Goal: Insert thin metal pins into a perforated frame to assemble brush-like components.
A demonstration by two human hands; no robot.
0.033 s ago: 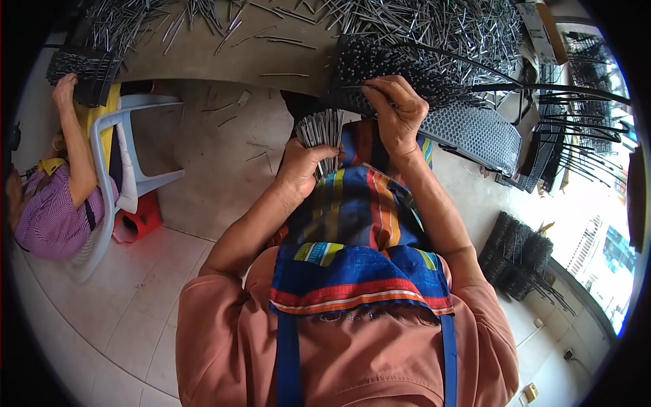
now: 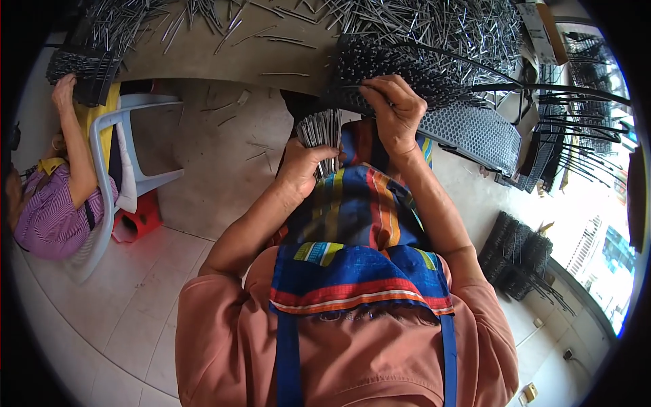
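My left hand (image 2: 300, 163) is closed round a bundle of thin grey metal rods (image 2: 320, 129) that look like drill bits, their ends fanned upward above my lap. To its right, my right hand (image 2: 399, 112) is closed in a pinch, with what looks like one thin rod projecting left from the fingertips. That hand is at the near edge of a dark perforated rack (image 2: 468, 132). Many rods stand packed in the rack's far and left part (image 2: 380, 64), while the honeycomb holes at its right end show bare.
Loose rods (image 2: 434, 27) lie heaped over the brown tabletop (image 2: 203, 57). At left, a co-worker (image 2: 61, 210) sits on a pale plastic chair (image 2: 102, 183), one hand at another rod-filled rack (image 2: 81, 71). A red stool (image 2: 139, 217) is below. Wire-handled racks (image 2: 519, 254) stand on the right floor.
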